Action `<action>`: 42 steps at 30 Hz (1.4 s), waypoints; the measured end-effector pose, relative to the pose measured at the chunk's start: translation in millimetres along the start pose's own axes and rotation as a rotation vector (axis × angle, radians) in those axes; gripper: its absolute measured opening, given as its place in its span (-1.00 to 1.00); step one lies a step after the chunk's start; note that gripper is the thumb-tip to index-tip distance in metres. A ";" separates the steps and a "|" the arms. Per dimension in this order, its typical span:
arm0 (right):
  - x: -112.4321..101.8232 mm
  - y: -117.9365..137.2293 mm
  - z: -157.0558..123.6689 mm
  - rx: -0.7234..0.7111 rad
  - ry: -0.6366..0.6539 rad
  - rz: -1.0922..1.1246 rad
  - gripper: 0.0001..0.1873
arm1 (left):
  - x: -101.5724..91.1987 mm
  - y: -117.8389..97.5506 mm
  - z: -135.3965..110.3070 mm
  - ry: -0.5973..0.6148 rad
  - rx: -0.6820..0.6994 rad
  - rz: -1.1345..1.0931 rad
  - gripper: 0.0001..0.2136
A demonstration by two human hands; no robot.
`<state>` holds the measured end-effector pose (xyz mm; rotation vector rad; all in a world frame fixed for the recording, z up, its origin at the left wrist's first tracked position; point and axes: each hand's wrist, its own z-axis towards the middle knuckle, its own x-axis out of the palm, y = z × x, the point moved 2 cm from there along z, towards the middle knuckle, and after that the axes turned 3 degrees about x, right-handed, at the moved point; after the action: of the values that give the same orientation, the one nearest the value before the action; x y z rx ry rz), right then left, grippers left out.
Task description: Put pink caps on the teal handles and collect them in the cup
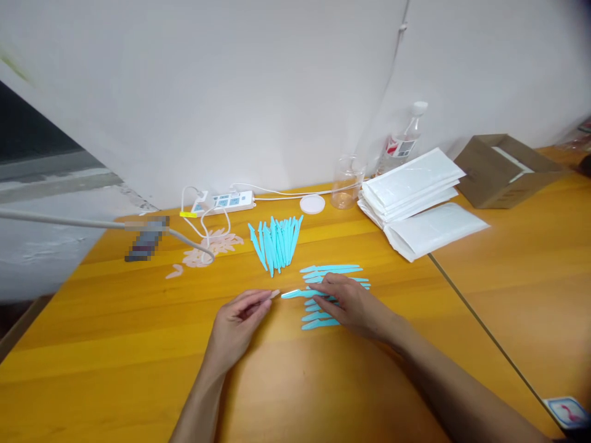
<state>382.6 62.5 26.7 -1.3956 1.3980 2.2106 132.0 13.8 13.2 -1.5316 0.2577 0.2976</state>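
Observation:
My left hand (242, 320) pinches a small translucent blade cap (275, 294) between thumb and fingertips. Just to its right, a turquoise eyebrow razor (293, 295) points its blade end at the cap, with a small gap between them. My right hand (348, 301) is closed on this razor's handle. Beneath and around that hand lies a column of several turquoise razors (319, 323), all pointing left. A fanned pile of turquoise razors (277, 243) sits farther back. Loose pinkish clear caps (217, 245) are heaped at the left, with a couple lying apart.
Along the wall are a white power strip (231, 202) with cables, a round lid (313, 204), a clear jar (345, 187) and a plastic bottle (401, 144). White padded envelopes (415, 184) and an open cardboard box (484, 175) stand right. A blurred phone-like object (146, 240) lies left.

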 end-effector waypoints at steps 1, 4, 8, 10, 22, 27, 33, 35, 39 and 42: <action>0.6 -0.3 -0.6 -0.001 0.002 -0.003 -0.77 | 2.0 -1.0 1.1 0.013 0.023 -0.002 -0.79; 1.6 -1.2 -1.2 0.002 0.012 0.003 -0.77 | 3.6 -2.0 2.9 0.040 0.069 0.040 -0.80; 2.2 -2.9 -1.2 0.012 0.026 0.018 -0.77 | 1.9 -3.6 0.8 0.031 0.096 0.103 -0.80; 2.3 -3.4 -1.3 0.013 0.031 0.023 -0.78 | 1.2 -5.1 -0.4 0.030 0.110 0.110 -0.80; -5.7 12.6 -4.1 0.010 0.178 0.005 -0.77 | 24.8 -16.7 -8.1 0.134 0.273 0.274 -0.81; -32.4 8.9 -16.8 0.006 0.310 -0.005 -0.83 | 43.2 -26.1 -33.6 0.187 0.480 0.392 -0.75; -44.8 -13.3 -18.1 0.147 0.024 -0.023 -0.77 | 63.4 -27.9 -45.9 0.123 0.579 0.559 -0.76; -43.0 -16.3 -15.6 0.185 -0.013 -0.057 -0.75 | 66.8 -29.0 -44.9 0.083 0.572 0.600 -0.79; -38.3 -16.0 -12.0 0.199 -0.005 -0.076 -0.74 | 72.5 -31.5 -44.9 0.048 0.529 0.626 -0.88; -36.5 -17.0 -11.4 0.201 -0.005 -0.065 -0.74 | 66.6 -31.8 -38.3 0.028 0.476 0.632 -0.89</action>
<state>419.2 74.1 43.4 -1.3450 1.5027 1.9711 206.4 -23.2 19.0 -0.9519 0.7803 0.6596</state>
